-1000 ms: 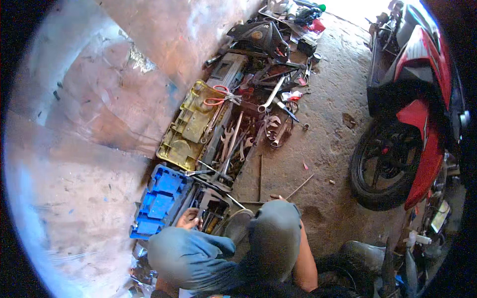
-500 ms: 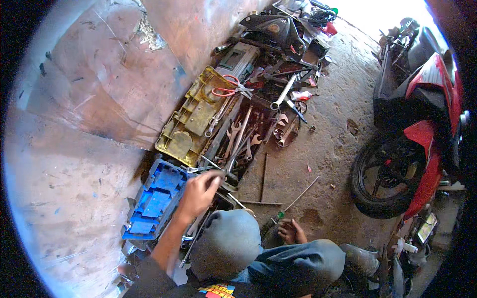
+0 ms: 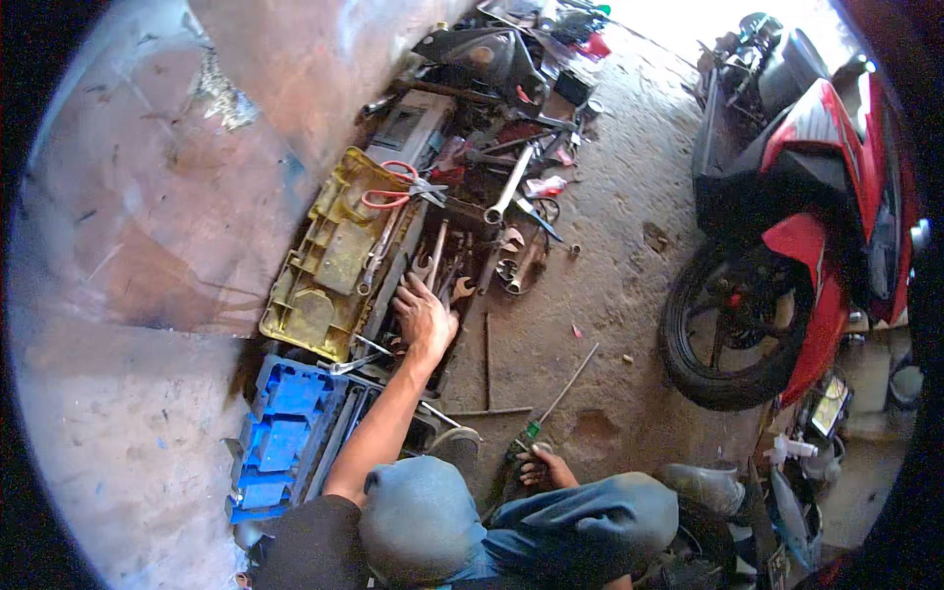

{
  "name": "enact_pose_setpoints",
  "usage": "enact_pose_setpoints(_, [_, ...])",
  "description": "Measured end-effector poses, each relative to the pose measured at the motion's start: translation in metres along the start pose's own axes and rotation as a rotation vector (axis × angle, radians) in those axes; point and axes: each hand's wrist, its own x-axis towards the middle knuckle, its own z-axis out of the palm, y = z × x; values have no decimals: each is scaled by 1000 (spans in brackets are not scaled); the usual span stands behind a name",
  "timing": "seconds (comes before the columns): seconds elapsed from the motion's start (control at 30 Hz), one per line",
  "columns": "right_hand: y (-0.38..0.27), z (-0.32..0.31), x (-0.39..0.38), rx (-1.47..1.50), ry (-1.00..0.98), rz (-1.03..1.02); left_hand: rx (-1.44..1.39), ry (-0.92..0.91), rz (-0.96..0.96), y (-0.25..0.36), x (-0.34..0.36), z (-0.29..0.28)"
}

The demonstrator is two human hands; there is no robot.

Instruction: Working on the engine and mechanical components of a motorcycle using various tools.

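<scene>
My left hand [image 3: 427,321] reaches down among the wrenches in the dark tool tray. Its fingers are stretched apart over them, and the fingertips are partly hidden. A rusty open-end wrench [image 3: 461,289] lies just beside it, and a long rod-like tool [image 3: 440,251] lies just ahead of it. My right hand [image 3: 547,468] hangs low by my knee, fingers loosely bent and apart, beside the handle of a long screwdriver [image 3: 568,384] with a green collar. Whether the fingertips touch that handle, I cannot tell.
A yellow tool-case lid [image 3: 320,258], with red-handled scissors [image 3: 393,198] on it, lies left of the tray. Nearer is a blue case [image 3: 285,433]. A large combination wrench [image 3: 511,185] rests at the tray's far end. A red motorcycle [image 3: 816,246] stands at right. A thin bar [image 3: 488,364] lies on the floor.
My left hand has moved forward from the tray's near end down among the wrenches. The view has shifted to the right. My right hand stays beside the screwdriver.
</scene>
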Motion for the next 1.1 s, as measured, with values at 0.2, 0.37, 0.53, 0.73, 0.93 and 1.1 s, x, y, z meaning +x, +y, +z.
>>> enact_pose_setpoints(0.2, [1, 8, 1, -17, 59, -13, 80, -63, 36, 1, -10, -11])
enact_pose_setpoints(0.37, [1, 9, 4, -45, 54, -48, 206, -13, 69, 0, -3, -5])
enact_pose_setpoints(0.53, [5, 7, 5, -38, 42, -52, -64, -160, 15, -11, 16, -21])
enact_pose_setpoints(0.73, [2, -2, 7, -19, 38, -58, -214, -235, 22, -18, 20, -23])
enact_pose_setpoints(0.93, [-2, 12, -2, -54, 33, -91, -250, -384, -28, -29, 35, -15])
enact_pose_setpoints(1.1, [3, 2, 4, -60, 53, -109, -259, -449, -45, -28, 35, -15])
